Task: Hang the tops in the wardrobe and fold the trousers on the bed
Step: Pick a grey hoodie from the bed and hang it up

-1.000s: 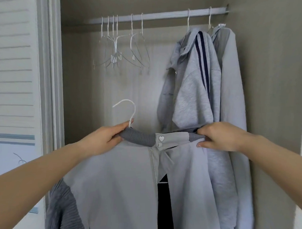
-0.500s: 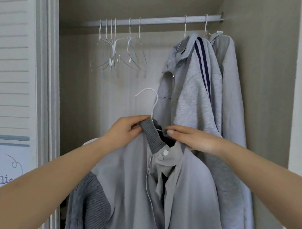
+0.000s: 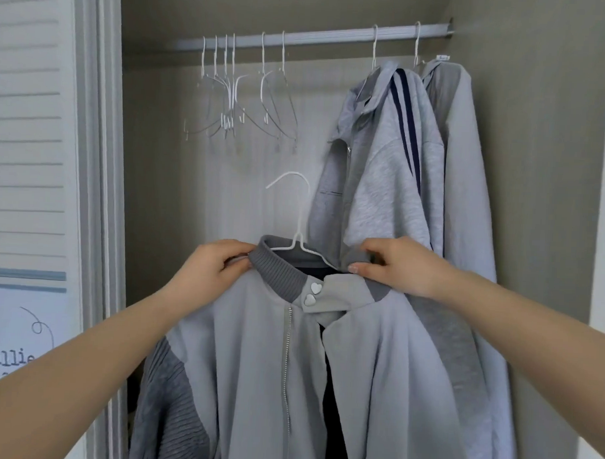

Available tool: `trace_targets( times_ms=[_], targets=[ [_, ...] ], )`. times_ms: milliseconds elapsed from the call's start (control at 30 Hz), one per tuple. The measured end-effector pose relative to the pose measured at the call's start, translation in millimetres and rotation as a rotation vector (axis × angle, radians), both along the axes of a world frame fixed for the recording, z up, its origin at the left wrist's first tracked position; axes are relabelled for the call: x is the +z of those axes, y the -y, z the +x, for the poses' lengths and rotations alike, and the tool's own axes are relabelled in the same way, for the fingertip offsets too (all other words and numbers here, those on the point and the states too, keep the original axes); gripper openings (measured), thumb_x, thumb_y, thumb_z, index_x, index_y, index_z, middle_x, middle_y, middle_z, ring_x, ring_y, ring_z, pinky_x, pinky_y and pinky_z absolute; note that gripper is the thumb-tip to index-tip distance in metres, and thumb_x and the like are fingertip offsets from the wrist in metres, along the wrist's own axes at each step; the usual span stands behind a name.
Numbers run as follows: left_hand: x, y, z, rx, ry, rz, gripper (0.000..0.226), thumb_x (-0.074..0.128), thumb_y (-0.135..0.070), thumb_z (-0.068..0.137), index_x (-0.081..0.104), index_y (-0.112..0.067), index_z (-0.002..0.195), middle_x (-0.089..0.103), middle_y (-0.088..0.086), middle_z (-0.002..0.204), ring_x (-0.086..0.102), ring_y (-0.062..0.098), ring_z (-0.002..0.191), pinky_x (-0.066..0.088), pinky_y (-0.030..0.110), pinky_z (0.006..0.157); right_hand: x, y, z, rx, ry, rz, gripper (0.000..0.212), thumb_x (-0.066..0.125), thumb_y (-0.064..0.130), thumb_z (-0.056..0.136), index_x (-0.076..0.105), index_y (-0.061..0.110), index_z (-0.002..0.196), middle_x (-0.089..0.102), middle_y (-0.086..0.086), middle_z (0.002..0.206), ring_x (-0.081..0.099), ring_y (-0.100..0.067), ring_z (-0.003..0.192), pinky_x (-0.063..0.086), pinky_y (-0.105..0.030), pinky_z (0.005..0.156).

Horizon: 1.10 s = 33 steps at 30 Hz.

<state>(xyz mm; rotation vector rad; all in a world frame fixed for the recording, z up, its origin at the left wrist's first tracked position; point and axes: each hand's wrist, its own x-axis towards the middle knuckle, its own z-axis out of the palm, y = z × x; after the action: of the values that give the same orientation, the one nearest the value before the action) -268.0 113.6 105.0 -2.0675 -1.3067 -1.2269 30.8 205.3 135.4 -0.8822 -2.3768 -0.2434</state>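
A light grey zip jacket (image 3: 256,348) with a dark ribbed collar and two heart buttons hangs on a white wire hanger (image 3: 296,212) in front of the open wardrobe. My left hand (image 3: 210,267) pinches the left side of the collar. My right hand (image 3: 392,263) grips the jacket's right shoulder by the collar. The hanger's hook stands free, well below the wardrobe rail (image 3: 318,37). No trousers or bed are in view.
Two grey tops hang at the rail's right end: a striped hoodie (image 3: 382,170) and a plain one (image 3: 467,187). Several bare wire hangers (image 3: 243,103) cluster at the rail's left. A white slatted door (image 3: 29,151) stands left; the wardrobe's side wall (image 3: 536,169) is right.
The jacket has turned to face me with its collar spread wider. My hands have moved apart along the collar, and the hanger hook now stands upright in the middle.
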Motion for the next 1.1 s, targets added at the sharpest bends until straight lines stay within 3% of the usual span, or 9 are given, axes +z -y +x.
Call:
trace_targets(
  times_ms=[100,167,233,300,400,567,700,900,1100],
  targets=[
    [-3,4,-8,0.033,0.116,0.036,0.026,0.060,0.000,0.089,0.069,-0.011,0.111,0.065,-0.012,0.095,0.056,-0.016,0.088,0.038,0.000,0.079,13,-2,17,-0.188,0.151,0.084,0.037,0.053,0.061,0.084,0.057,0.038,0.112,0.057,0.015,0.065,0.063,-0.016,0.087,0.040,-0.025,0.068],
    [0,4,-3,0.026,0.105,0.039,0.025,0.060,0.000,0.089,0.069,-0.009,0.110,0.065,-0.012,0.095,0.056,-0.013,0.087,0.038,0.001,0.080,18,3,7,-0.100,0.158,0.034,0.051,0.056,0.061,0.083,0.051,0.038,0.128,0.067,0.014,0.082,0.066,-0.011,0.083,0.041,-0.016,0.069],
    [4,1,8,-0.002,0.082,0.041,0.024,0.060,0.000,0.089,0.070,-0.008,0.109,0.066,-0.007,0.094,0.056,-0.006,0.087,0.038,0.002,0.079,19,12,-16,0.062,0.113,-0.043,0.043,0.059,0.055,0.084,0.059,0.034,0.122,0.071,0.009,0.096,0.065,-0.007,0.078,0.042,-0.011,0.069],
    [6,0,18,-0.030,0.073,0.031,0.024,0.059,0.000,0.090,0.070,-0.009,0.109,0.066,-0.009,0.088,0.056,-0.008,0.082,0.037,0.003,0.076,18,16,-36,0.116,0.107,0.023,0.020,0.058,0.046,0.088,0.066,0.029,0.095,0.071,0.007,0.081,0.062,-0.008,0.077,0.044,-0.020,0.072],
    [9,0,19,-0.047,0.079,0.007,0.025,0.059,0.000,0.090,0.070,-0.011,0.110,0.065,-0.009,0.081,0.058,-0.004,0.080,0.040,0.007,0.073,24,16,-41,0.122,0.118,0.026,0.028,0.051,0.034,0.096,0.053,0.030,0.069,0.061,0.011,0.056,0.053,0.004,0.059,0.040,-0.020,0.067],
    [13,7,0,0.044,0.166,0.148,0.019,0.057,-0.003,0.092,0.072,-0.006,0.103,0.068,-0.002,0.092,0.057,0.001,0.083,0.038,0.002,0.075,16,14,-36,0.115,0.130,-0.132,0.031,0.048,0.029,0.097,0.052,0.018,0.069,0.063,0.008,0.057,0.053,-0.002,0.040,0.039,-0.009,0.052],
    [15,10,-26,0.151,0.335,0.179,0.018,0.054,-0.011,0.094,0.071,-0.011,0.098,0.069,0.001,0.090,0.059,0.014,0.081,0.042,0.016,0.071,2,3,-19,0.034,0.148,-0.177,0.032,0.050,0.029,0.097,0.054,0.010,0.072,0.057,0.002,0.066,0.051,-0.011,0.061,0.036,-0.020,0.057],
    [12,13,-30,0.101,0.084,-0.110,0.020,0.052,-0.012,0.095,0.066,-0.021,0.107,0.064,-0.016,0.092,0.057,-0.011,0.088,0.040,0.000,0.074,12,9,-28,0.154,-0.066,-0.270,0.026,0.052,0.030,0.096,0.065,0.027,0.074,0.058,0.010,0.052,0.048,0.003,0.044,0.035,-0.009,0.050],
    [13,3,-19,0.117,0.051,-0.063,0.024,0.061,-0.003,0.088,0.068,-0.008,0.110,0.067,0.003,0.100,0.058,0.013,0.091,0.042,0.019,0.081,27,18,-41,0.218,-0.152,-0.317,0.026,0.053,0.029,0.096,0.071,0.018,0.081,0.055,0.008,0.046,0.044,-0.001,0.039,0.032,-0.008,0.044]
  ],
)
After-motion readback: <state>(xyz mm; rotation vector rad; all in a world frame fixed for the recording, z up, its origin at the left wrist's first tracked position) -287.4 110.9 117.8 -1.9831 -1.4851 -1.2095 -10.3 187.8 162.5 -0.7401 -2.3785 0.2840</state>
